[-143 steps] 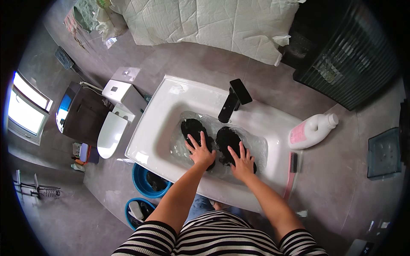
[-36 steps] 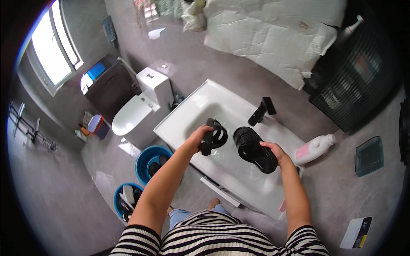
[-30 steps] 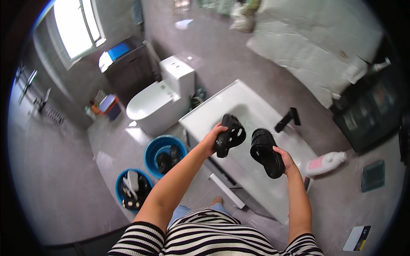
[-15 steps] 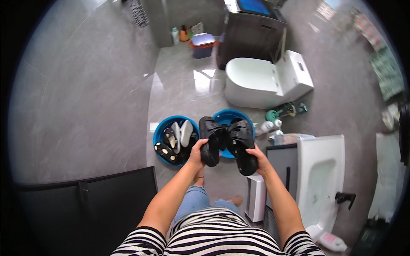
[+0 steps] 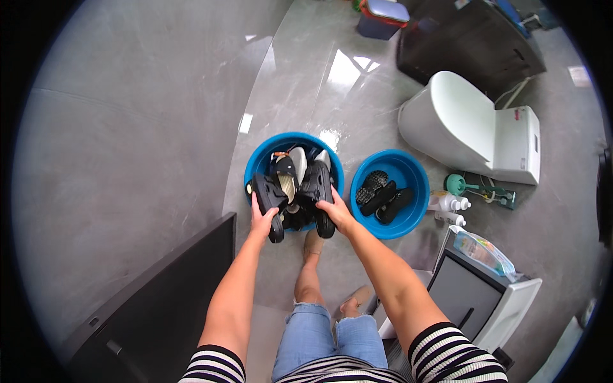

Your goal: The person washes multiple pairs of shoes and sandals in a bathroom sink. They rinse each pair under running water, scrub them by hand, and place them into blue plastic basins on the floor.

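My left hand (image 5: 262, 223) grips a black sandal (image 5: 267, 196) by its side, with the thumb laid over it. My right hand (image 5: 336, 209) is closed on another black sandal (image 5: 317, 186). Both sandals are held over the near part of the left blue basin (image 5: 255, 155). Inside that basin lie several shoes, among them a black shoe with a pale insole (image 5: 285, 173) and a light grey one (image 5: 299, 161). The right blue basin (image 5: 420, 185) holds several dark shoes (image 5: 383, 198), some with studded soles. The held sandals hide part of the left basin's contents.
A white toilet (image 5: 463, 121) stands at the right, with a green brush (image 5: 456, 184) and white bottles (image 5: 445, 202) near its base. A grey cabinet (image 5: 469, 287) is at the lower right. A black panel (image 5: 172, 306) borders the lower left. A lidded bin (image 5: 383, 18) sits at the back.
Both hands have carried the two black sandals left, from over the right basin to over the left one. The view has turned, and the right basin's dark shoes now show.
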Demonstrator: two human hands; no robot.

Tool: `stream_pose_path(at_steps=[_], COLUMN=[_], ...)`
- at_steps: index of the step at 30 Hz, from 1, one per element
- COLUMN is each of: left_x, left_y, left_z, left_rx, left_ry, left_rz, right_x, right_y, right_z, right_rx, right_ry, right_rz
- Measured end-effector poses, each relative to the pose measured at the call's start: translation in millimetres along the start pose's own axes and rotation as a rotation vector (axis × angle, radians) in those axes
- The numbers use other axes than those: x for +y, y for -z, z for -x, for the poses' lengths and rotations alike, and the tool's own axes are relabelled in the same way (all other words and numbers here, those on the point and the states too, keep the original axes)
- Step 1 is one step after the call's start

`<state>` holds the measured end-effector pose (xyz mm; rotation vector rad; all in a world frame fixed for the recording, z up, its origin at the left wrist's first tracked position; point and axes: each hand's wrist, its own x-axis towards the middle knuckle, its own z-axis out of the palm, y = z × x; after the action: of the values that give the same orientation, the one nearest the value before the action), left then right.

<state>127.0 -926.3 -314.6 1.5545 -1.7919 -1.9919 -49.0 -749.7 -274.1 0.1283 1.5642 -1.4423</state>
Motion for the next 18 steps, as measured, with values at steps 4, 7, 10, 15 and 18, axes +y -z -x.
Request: stream_pose_path(at_steps=[4, 7, 10, 15, 18], left_x=[-43.4, -50.8, -105.6, -115.0, -115.2], left_y=[-12.8, -25.9, -17.2, -6.6, -1.0], left_z=[-44.7, -60.9, -65.7, -57.2, -60.1], left_rx=[0.08, -0.208, -0.069, -0.178, -0.066], left_ry=[-0.281, 0.054, 0.11, 0.103, 0.05], left_rz=[-0.349, -0.733, -0.569, -0.673, -0.655], right_x=[26.9, 76.3, 102.0, 100.1, 101.8], right_y=[-8.8, 13.5, 14.4, 16.3, 13.3], right_z=[-66.6, -101.4, -119.8, -104.8, -104.4], right_rx=[-0.079, 0.111, 0.076, 0.1, 0.059], right_ry=[-0.096, -0.01, -0.031, -0.097, -0.043], right_rz=[-0.138, 0.632, 0.647, 0.587, 0.618])
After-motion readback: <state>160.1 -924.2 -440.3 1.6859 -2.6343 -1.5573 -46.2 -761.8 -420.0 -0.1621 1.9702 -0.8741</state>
